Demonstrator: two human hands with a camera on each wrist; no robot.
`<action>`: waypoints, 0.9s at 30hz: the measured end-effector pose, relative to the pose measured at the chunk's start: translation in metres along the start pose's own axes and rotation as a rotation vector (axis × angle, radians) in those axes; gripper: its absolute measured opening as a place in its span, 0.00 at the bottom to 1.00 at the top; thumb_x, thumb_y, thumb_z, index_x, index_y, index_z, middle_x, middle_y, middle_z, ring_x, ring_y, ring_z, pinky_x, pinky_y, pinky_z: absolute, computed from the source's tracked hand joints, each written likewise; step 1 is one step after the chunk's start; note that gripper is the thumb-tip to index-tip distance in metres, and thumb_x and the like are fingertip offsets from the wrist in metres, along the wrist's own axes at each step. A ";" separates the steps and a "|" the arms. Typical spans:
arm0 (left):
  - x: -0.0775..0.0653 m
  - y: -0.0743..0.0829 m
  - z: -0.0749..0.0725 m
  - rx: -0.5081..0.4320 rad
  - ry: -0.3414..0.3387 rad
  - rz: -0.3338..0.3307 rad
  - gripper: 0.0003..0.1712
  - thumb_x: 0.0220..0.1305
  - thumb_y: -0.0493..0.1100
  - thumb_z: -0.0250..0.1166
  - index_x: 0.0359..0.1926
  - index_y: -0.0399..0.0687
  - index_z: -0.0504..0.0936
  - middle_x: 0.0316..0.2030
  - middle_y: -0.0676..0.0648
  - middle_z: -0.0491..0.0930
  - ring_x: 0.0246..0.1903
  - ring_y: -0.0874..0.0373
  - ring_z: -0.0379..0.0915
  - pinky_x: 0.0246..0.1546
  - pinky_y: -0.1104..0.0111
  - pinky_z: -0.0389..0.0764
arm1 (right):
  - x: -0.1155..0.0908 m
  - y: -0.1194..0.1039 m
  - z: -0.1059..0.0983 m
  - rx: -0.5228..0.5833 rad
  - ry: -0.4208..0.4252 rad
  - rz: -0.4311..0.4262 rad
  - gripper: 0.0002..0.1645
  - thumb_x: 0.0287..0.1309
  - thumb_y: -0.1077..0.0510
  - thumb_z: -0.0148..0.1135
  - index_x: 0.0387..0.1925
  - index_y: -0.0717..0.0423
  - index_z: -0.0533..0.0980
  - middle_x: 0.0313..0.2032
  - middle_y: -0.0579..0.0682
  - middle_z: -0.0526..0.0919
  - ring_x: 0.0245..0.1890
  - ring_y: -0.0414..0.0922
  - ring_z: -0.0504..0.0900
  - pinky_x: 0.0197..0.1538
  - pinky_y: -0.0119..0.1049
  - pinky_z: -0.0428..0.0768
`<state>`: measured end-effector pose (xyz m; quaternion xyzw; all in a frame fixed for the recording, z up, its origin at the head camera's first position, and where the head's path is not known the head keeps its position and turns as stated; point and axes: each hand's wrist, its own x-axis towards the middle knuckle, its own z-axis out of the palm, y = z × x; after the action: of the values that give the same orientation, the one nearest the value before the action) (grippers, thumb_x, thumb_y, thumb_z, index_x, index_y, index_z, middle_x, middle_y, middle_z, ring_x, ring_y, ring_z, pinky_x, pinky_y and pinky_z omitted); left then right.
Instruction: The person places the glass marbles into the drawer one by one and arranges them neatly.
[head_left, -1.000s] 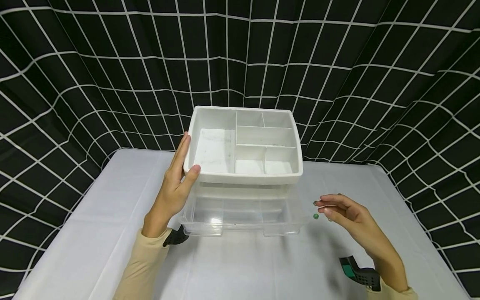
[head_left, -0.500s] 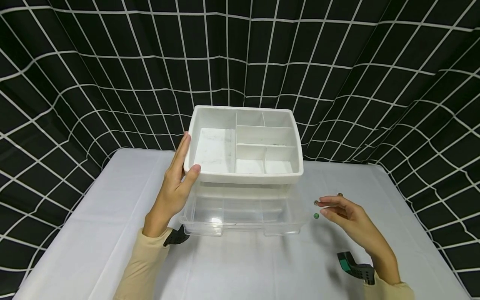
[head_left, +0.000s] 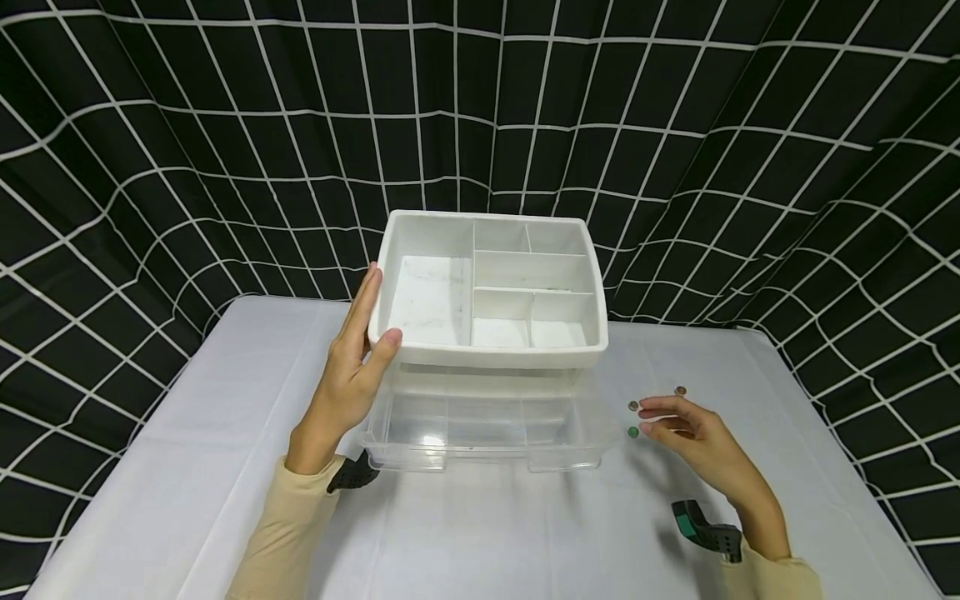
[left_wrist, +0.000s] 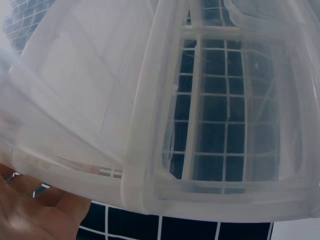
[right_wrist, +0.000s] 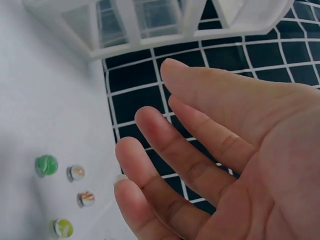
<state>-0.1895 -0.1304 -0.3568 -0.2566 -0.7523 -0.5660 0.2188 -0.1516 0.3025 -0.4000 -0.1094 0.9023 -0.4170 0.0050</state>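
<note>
Beige-sleeved, the left hand point(head_left: 343, 387) lays straight fingers along a white plastic box point(head_left: 495, 358) with little sections, thumb on its rim. The right hand point(head_left: 703, 440), loosely bent, holds nothing. Near it, a small green marble point(right_wrist: 47, 165), a yellow-green marble point(right_wrist: 63, 228) and two brown-and-white marbles point(right_wrist: 87, 199) lie on the white cloth point(head_left: 472, 542). A clear plastic drawer point(head_left: 487, 429) sticks out under the box's top.

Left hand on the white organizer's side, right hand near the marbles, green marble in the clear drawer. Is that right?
No: the green marble lies on the white tablecloth, outside the clear drawer, as the head view shows. The rest is right.
</note>
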 end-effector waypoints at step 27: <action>0.000 0.001 0.001 0.009 0.011 -0.002 0.40 0.70 0.30 0.51 0.79 0.45 0.48 0.79 0.50 0.43 0.78 0.54 0.42 0.69 0.79 0.62 | 0.007 0.018 0.020 -0.268 -0.047 0.170 0.22 0.62 0.55 0.66 0.53 0.64 0.78 0.50 0.66 0.82 0.50 0.64 0.81 0.55 0.78 0.58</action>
<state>-0.1892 -0.1293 -0.3564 -0.2518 -0.7538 -0.5643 0.2235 -0.1597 0.2969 -0.4260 -0.0422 0.9554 -0.2885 0.0467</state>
